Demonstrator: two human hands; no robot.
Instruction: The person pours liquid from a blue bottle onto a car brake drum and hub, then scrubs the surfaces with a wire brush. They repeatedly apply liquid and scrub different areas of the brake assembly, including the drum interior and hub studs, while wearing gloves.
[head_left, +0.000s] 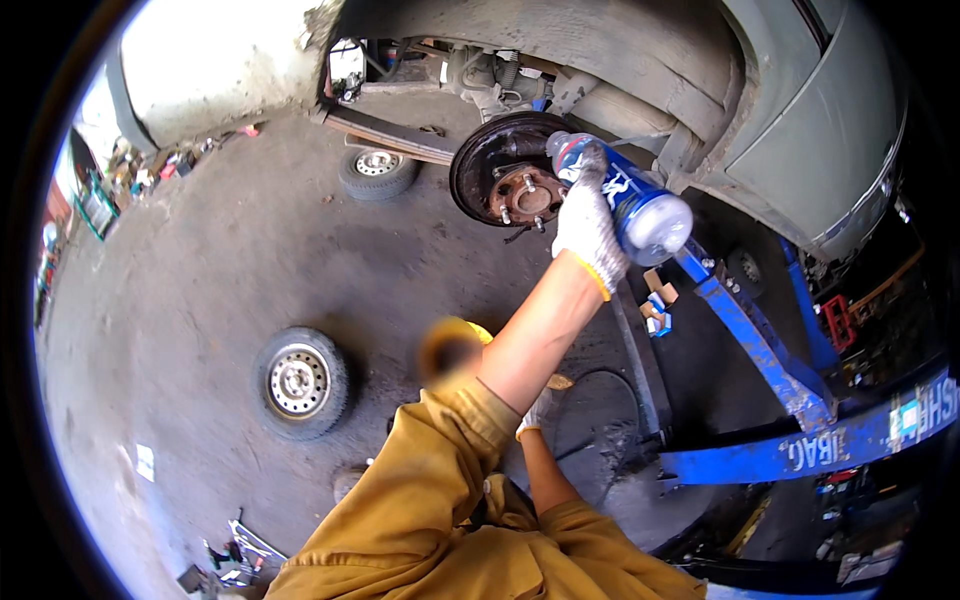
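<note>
Left hand (588, 222) clamps a bottle (632, 198) beside the bare hub (527, 194); wheel (300, 382) lies left, unmounted; cannot tell right hand (535, 413)'s grip.

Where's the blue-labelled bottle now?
The bottle is in the head view's upper part, right of centre, held in the gloved left hand, just right of the rusty wheel hub.
</note>
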